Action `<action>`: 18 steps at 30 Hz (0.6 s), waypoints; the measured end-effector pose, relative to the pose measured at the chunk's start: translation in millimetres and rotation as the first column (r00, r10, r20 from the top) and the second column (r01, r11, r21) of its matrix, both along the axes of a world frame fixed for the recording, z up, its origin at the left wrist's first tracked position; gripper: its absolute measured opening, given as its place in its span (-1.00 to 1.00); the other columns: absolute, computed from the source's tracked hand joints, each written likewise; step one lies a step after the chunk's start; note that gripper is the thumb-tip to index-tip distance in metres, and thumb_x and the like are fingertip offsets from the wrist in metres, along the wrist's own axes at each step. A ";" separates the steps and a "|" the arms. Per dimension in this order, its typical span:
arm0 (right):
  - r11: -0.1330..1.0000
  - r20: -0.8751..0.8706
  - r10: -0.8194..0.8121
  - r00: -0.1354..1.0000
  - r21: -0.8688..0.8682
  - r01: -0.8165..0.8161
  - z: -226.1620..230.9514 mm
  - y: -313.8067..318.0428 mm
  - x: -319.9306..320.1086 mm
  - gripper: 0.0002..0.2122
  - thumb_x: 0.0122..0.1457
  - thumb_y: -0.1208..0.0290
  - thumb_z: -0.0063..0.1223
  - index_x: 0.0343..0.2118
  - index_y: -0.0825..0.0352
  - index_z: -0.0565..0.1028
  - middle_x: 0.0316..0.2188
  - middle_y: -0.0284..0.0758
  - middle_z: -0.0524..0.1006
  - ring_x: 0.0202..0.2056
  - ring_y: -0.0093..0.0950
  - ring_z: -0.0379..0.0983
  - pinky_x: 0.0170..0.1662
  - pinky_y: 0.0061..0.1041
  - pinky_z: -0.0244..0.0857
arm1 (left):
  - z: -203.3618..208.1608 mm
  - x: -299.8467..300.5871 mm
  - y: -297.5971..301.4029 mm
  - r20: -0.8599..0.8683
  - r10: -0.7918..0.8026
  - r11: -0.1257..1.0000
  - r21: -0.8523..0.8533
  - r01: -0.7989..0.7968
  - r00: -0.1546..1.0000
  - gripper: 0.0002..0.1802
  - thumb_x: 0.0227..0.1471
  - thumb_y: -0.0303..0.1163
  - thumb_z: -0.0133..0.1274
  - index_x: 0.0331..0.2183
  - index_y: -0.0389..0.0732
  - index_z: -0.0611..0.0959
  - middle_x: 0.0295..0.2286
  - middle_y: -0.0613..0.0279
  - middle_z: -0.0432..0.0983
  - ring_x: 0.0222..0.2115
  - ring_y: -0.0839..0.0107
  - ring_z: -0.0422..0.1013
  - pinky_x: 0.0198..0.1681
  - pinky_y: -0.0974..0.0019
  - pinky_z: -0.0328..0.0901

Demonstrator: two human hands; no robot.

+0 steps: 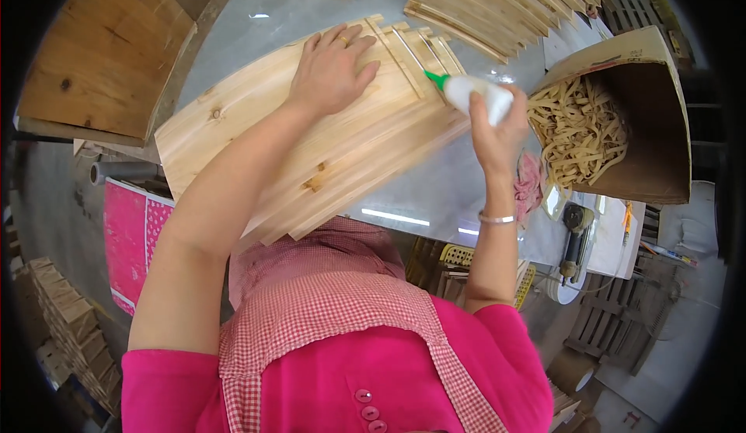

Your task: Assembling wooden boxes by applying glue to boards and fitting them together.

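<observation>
My left hand lies flat with its fingers spread on a stack of pale wooden boards, near their far end. The boards are fanned out in steps and have grooves cut across that end. In my right hand is a white squeeze bottle with a green nozzle, tilted so that the tip points down at the grooved ends. A whitish line runs along one groove beside the nozzle; whether the tip touches the wood I cannot tell.
Right of the boards, a cardboard box holds a heap of tan strips. A pink cloth and a black-handled power tool sit nearer me. More wooden boards are stacked at the table's far side. A wooden panel stands at left.
</observation>
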State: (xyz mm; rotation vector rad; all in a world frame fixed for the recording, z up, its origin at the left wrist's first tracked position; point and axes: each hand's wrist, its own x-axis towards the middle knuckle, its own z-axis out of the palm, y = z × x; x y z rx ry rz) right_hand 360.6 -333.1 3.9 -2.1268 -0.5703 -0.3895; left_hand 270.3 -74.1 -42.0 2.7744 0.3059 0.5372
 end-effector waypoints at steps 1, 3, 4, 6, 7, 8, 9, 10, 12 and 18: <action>1.000 -0.014 -0.001 1.000 -0.027 0.001 3.5 -9.9 -9.0 -0.60 0.05 0.30 0.31 -0.13 0.43 0.46 -0.32 -0.05 0.60 -0.32 -0.16 0.59 -0.20 -0.29 0.44 | -1.5 -1.3 2.3 0.000 0.005 1.000 -0.004 -0.005 1.000 -0.47 0.20 -0.04 -0.02 0.12 -0.07 0.55 0.21 0.09 0.33 0.30 0.13 0.10 0.34 -0.06 -0.04; 0.999 -0.005 -0.003 1.000 -0.037 0.003 5.9 -24.3 -22.1 -0.61 0.06 0.33 0.30 -0.13 0.43 0.46 -0.33 -0.07 0.60 -0.32 -0.20 0.58 -0.19 -0.29 0.44 | -2.9 -2.6 4.7 -0.003 0.017 0.999 0.037 -0.016 1.000 -0.47 0.21 -0.03 -0.03 0.13 -0.05 0.53 0.21 0.13 0.33 0.29 0.15 0.11 0.32 -0.03 -0.02; 0.999 0.004 -0.008 1.000 -0.041 0.008 7.0 -29.9 -25.7 -0.63 0.06 0.35 0.29 -0.12 0.43 0.45 -0.34 -0.09 0.60 -0.33 -0.23 0.58 -0.19 -0.30 0.44 | -3.1 -2.9 4.2 0.000 0.015 0.999 0.033 -0.015 1.000 -0.47 0.21 -0.03 -0.03 0.13 -0.05 0.53 0.21 0.13 0.33 0.29 0.15 0.11 0.32 -0.03 -0.02; 0.999 0.005 -0.011 1.000 -0.043 0.011 9.1 -39.2 -27.5 -0.62 0.08 0.33 0.30 -0.11 0.43 0.45 -0.35 -0.12 0.59 -0.35 -0.30 0.58 -0.26 -0.35 0.44 | -2.2 -3.3 4.5 -0.019 0.020 0.999 0.026 -0.020 1.000 -0.46 0.21 -0.04 -0.02 0.14 -0.09 0.52 0.21 0.09 0.32 0.29 0.13 0.12 0.33 -0.02 -0.02; 0.999 0.002 -0.012 1.000 -0.041 0.012 9.4 -40.3 -27.2 -0.61 0.10 0.31 0.31 -0.10 0.42 0.44 -0.35 -0.15 0.59 -0.38 -0.36 0.57 -0.32 -0.39 0.45 | -1.6 -3.2 4.1 -0.016 0.022 0.999 0.027 -0.021 1.000 -0.46 0.21 -0.04 -0.02 0.14 -0.09 0.52 0.21 0.09 0.32 0.29 0.13 0.12 0.33 -0.02 -0.02; 0.999 0.004 -0.008 1.000 -0.040 0.008 8.4 -38.1 -26.0 -0.61 0.10 0.31 0.31 -0.10 0.42 0.44 -0.35 -0.15 0.59 -0.38 -0.36 0.57 -0.32 -0.39 0.45 | -1.1 -3.2 3.4 -0.001 0.033 0.999 0.013 -0.033 0.999 -0.45 0.21 -0.07 -0.02 0.13 -0.15 0.51 0.19 0.05 0.33 0.28 0.11 0.13 0.33 0.00 0.00; 0.992 -0.197 -0.012 0.980 0.124 0.037 7.2 -34.2 -23.6 -0.60 0.12 0.29 0.31 -0.10 0.42 0.44 -0.35 -0.19 0.57 -0.40 -0.43 0.55 -0.39 -0.47 0.44 | -1.5 -2.6 3.3 0.015 0.045 0.999 0.001 -0.045 0.999 -0.45 0.22 -0.10 -0.02 0.13 -0.22 0.50 0.18 0.02 0.33 0.27 0.09 0.14 0.33 0.01 0.01; 0.956 -0.388 0.021 0.921 0.276 0.095 6.4 -28.7 -20.6 -0.59 0.13 0.26 0.32 -0.09 0.41 0.44 -0.36 -0.22 0.56 -0.43 -0.49 0.53 -0.47 -0.54 0.42 | -1.8 -2.3 3.9 0.018 0.051 0.999 0.004 -0.051 0.999 -0.45 0.22 -0.10 -0.02 0.13 -0.22 0.50 0.18 0.02 0.33 0.27 0.09 0.14 0.33 0.01 0.01; 0.934 -0.391 0.083 0.917 0.352 0.066 4.3 -1.2 -18.6 -0.59 0.15 0.24 0.31 -0.09 0.41 0.43 -0.35 -0.24 0.55 -0.44 -0.53 0.51 -0.52 -0.61 0.38 | -2.9 -1.4 5.6 0.025 0.086 0.994 -0.066 -0.085 0.996 -0.46 0.24 -0.15 -0.07 0.10 -0.32 0.46 0.18 -0.06 0.31 0.28 0.09 0.12 0.34 0.02 0.00; 0.935 -0.151 0.089 0.984 0.355 -0.031 -28.4 92.8 3.8 -0.52 0.08 0.22 0.35 -0.10 0.47 0.43 -0.35 -0.14 0.57 -0.36 -0.33 0.55 -0.28 -0.32 0.46 | -5.8 -2.6 5.2 0.076 0.081 0.997 -0.024 -0.079 0.994 -0.50 0.22 -0.24 -0.05 0.09 -0.37 0.49 0.14 -0.07 0.35 0.21 0.03 0.21 0.28 0.04 0.09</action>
